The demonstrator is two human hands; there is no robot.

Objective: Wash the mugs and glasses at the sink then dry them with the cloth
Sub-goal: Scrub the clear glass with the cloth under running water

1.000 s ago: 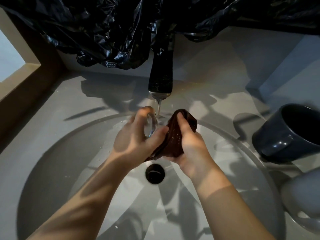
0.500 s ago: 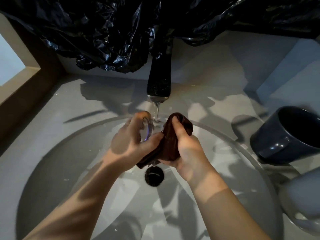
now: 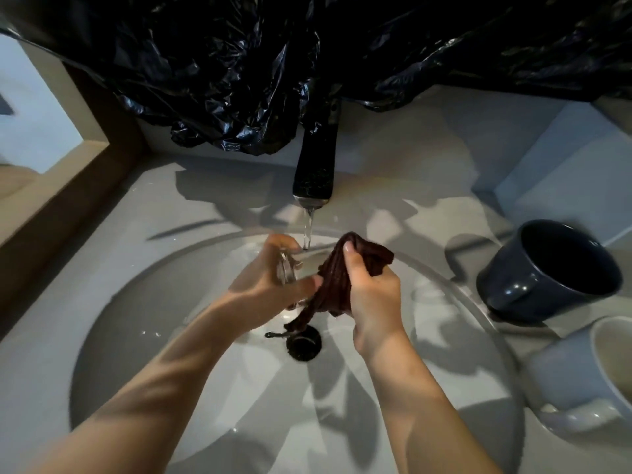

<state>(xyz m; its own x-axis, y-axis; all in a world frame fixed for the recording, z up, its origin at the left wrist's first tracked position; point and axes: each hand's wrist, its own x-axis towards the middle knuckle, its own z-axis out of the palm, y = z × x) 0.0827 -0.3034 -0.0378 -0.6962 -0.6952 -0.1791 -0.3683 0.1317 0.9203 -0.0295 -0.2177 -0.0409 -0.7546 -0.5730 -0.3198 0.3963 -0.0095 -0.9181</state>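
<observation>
Quick update on the sink job. Over the last sec the glass got turned in the left hand. A sec ago its round rim faced the cam, but by this point it was pretty much edge-on, centre of frame, just beside the water running from the tap. Left fingers were curled round it.

The right hand was clamped on the bunched dark red cloth, thumb on top, pushing it against the glass. The cloth's tail had slipped lower and dangled just above the drain. Imo that meant the wipe was working its way round the glass, so still mid-wash on this one, no drying yet w/ the tap on. Couldn't tell if the cloth reached inside the glass or only the outside.

The dark blue mug lay tipped on the bench at the right edge, w/ the white mug below it, lower right. Both sat where they were before, so prob still waiting their turn. Black plastic sheeting hung across the top.
</observation>
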